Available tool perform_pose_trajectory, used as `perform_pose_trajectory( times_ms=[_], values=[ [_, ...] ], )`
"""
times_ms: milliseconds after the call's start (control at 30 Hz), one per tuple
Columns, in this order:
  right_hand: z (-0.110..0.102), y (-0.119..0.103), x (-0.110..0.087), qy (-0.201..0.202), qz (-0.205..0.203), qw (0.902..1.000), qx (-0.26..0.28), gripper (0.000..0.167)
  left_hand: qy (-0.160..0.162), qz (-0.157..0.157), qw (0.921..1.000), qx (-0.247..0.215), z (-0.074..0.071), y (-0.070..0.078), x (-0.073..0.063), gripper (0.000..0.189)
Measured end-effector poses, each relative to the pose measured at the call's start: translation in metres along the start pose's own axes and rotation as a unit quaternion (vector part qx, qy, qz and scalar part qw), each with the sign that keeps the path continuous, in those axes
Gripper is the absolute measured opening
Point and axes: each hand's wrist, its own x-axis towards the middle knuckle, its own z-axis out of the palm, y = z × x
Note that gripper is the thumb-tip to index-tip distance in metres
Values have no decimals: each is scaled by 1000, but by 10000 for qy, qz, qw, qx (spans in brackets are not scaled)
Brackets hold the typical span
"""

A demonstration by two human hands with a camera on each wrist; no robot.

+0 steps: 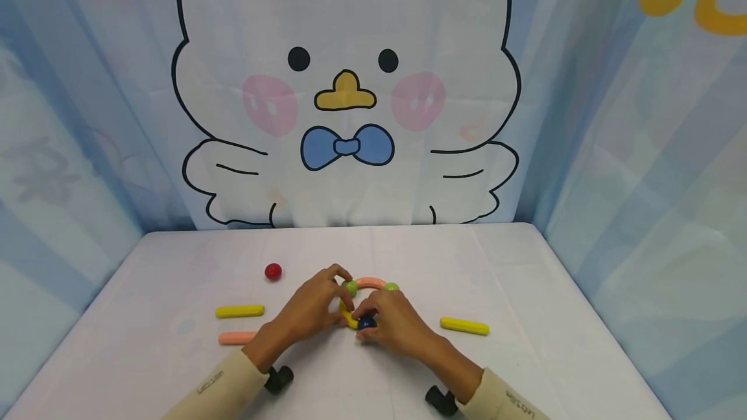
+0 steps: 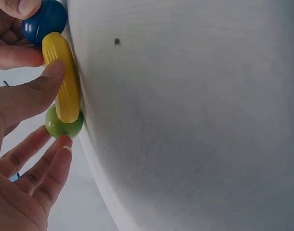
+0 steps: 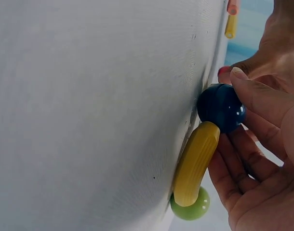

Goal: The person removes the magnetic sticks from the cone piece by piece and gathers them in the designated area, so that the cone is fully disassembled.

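Observation:
In the head view, balls and curved sticks form a ring on the table. My left hand grips the left yellow curved stick, thumb on its side. Its other fingers touch a green ball at the stick's far end. My right hand pinches the dark blue ball at the ring's near side. A second yellow curved stick runs from the blue ball to another green ball; my right hand hides this stick in the head view. An orange curved stick spans the two green balls at the back.
A red ball lies back left. Left of my left hand are a straight yellow stick and an orange stick, partly covered by my forearm. Another yellow stick lies at the right. A printed curtain stands behind the table.

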Motion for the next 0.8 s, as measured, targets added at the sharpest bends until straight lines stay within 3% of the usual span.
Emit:
perform_pose_trajectory(
  times_ms=[800],
  values=[
    [-4,5,-5,-36,182,9998,-61,29,-32,22,9997,246,3,6,1,20]
  ],
)
